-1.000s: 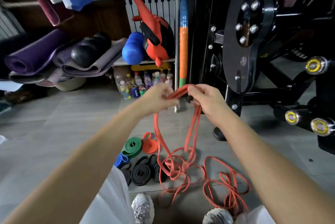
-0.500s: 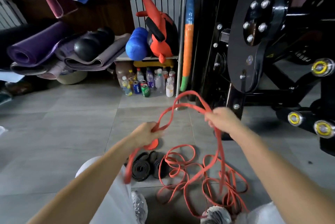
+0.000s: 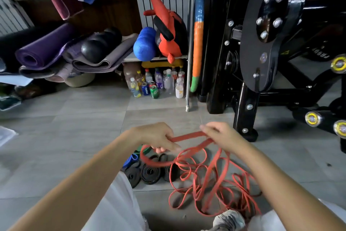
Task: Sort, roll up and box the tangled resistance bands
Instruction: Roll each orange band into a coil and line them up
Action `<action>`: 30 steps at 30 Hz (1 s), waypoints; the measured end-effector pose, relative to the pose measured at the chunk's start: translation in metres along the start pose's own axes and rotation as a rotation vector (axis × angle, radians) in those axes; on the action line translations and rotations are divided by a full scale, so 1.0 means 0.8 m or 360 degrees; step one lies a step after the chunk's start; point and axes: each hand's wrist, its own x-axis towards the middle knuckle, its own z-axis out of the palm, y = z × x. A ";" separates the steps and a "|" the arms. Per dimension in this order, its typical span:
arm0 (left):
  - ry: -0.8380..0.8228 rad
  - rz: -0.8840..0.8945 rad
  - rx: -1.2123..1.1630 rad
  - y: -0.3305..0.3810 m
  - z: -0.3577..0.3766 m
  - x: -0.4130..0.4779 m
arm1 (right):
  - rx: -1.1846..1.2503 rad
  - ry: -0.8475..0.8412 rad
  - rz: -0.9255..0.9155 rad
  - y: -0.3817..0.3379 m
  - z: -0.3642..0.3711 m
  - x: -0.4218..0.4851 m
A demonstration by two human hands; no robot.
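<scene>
Grey floor tiles (image 3: 74, 137) carry the work, in front of a black gym machine (image 3: 262, 43). A short length of the red band (image 3: 189, 136) is held taut above the floor between both hands. The left grip (image 3: 155, 137) is closed round it with curled fingers. The right grip (image 3: 222, 137) appears to be pinching it, though the fingertips are blurred. The rest of the band is left hanging into a loose tangle (image 3: 215, 191) on the floor, near a shoe (image 3: 228, 217). Rolled black bands (image 3: 149, 172) are seen just beside the tangle, with a blue roll (image 3: 131, 160) next to them. The band is judged light, limp and stretchy, probably slightly tacky. It is best taken flat across its width, close to a free loop, and drawn out gently so that knots are not pulled tight.
</scene>
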 end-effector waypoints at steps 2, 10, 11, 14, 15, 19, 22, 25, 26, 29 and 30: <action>0.0042 -0.0086 0.0019 -0.022 -0.005 -0.009 | 0.0230 0.0199 0.0138 0.015 -0.019 -0.005; 0.0215 0.0122 -0.1335 -0.011 0.010 -0.035 | -0.0492 -0.0135 0.0261 0.037 -0.002 -0.013; 0.0215 0.0127 -0.1257 -0.002 0.011 -0.037 | -0.0350 -0.0195 0.0203 0.030 0.010 -0.015; 0.0314 0.0113 -0.0621 0.025 0.007 -0.044 | 0.0247 -0.0171 -0.0056 -0.004 0.044 -0.015; 0.0374 0.0123 -0.0431 0.030 0.006 -0.046 | 0.0288 -0.0173 -0.0149 -0.014 0.052 -0.013; 0.0708 0.0155 -0.0094 0.029 -0.002 -0.060 | 0.0433 -0.0061 -0.0256 -0.047 0.058 -0.007; 0.0963 0.0146 0.0049 0.023 -0.004 -0.071 | 0.0567 -0.0046 -0.0284 -0.059 0.054 -0.009; 0.0956 0.0217 -0.0331 0.028 -0.001 -0.078 | 0.0413 -0.0012 -0.0304 -0.064 0.061 -0.012; 0.0960 0.0232 -0.0449 0.031 0.001 -0.079 | 0.0417 -0.0019 -0.0310 -0.064 0.064 -0.014; 0.1056 0.0287 -0.0673 0.040 0.005 -0.078 | 0.0539 -0.0071 -0.0364 -0.063 0.072 -0.019; 0.1062 0.0324 -0.0787 0.042 0.007 -0.077 | 0.0554 -0.0057 -0.0383 -0.064 0.072 -0.021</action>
